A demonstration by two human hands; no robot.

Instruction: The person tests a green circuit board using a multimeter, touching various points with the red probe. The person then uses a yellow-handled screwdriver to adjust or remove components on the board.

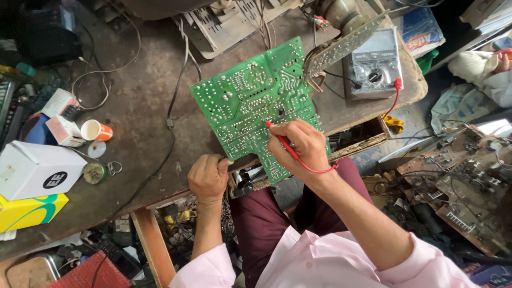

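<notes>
My right hand (301, 146) pinches a red probe (281, 140) on the green circuit board (256, 101); left hand (208, 177), curled, steadies its edge; testing looks midway.

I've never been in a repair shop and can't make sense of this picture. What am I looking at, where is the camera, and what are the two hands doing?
The camera sits on the person's head and looks down, so you see their own arms in pink sleeves. On the worn workbench lies a green circuit board, solder side up. The right hand holds a red test probe like a pen, its tip touching the board. The probe's red lead seems to run to the grey dial meter at the back of the bench. The left hand rests closed at the bench's front edge, beside the board's corner. To the left stand small boxes and an orange and white cup. More circuit boards are heaped on the right.
</notes>
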